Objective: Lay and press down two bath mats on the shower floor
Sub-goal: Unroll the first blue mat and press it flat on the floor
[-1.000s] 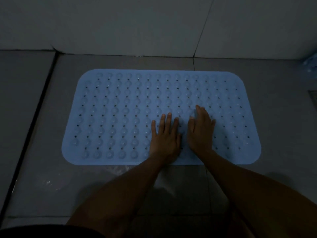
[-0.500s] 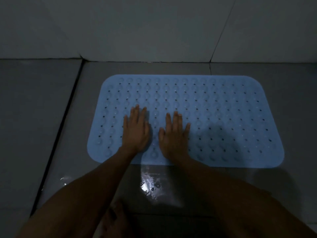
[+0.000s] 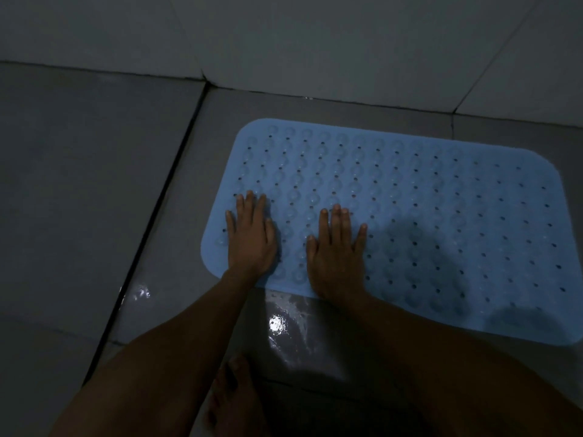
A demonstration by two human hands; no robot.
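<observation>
A: Pale blue rubber, studded with domes and small drain holes: that is what the bath mat appears to be made of, and it is spread flat on the wet shower floor, close to the foot of the tiled wall.

B: How are the hands placed on it?

A: The left hand is laid palm down near the mat's left end, and the right hand is laid palm down just beside it, toward the middle. The fingers are kept straight and slightly spread; nothing is gripped or pinched.

B: Why flat palms?

A: Weight is probably being put through them so that the mat's underside is seated against the floor. The hands are set on the near half, where the reach is shortest.

B: And the mat's direction?

A: Its long axis is run left to right, roughly along the wall, with the right end tilted a little nearer. One long edge is turned to the wall, the other to the person, whose bare foot is seen on the floor below.

B: The second mat?

A: None is seen here.
</observation>
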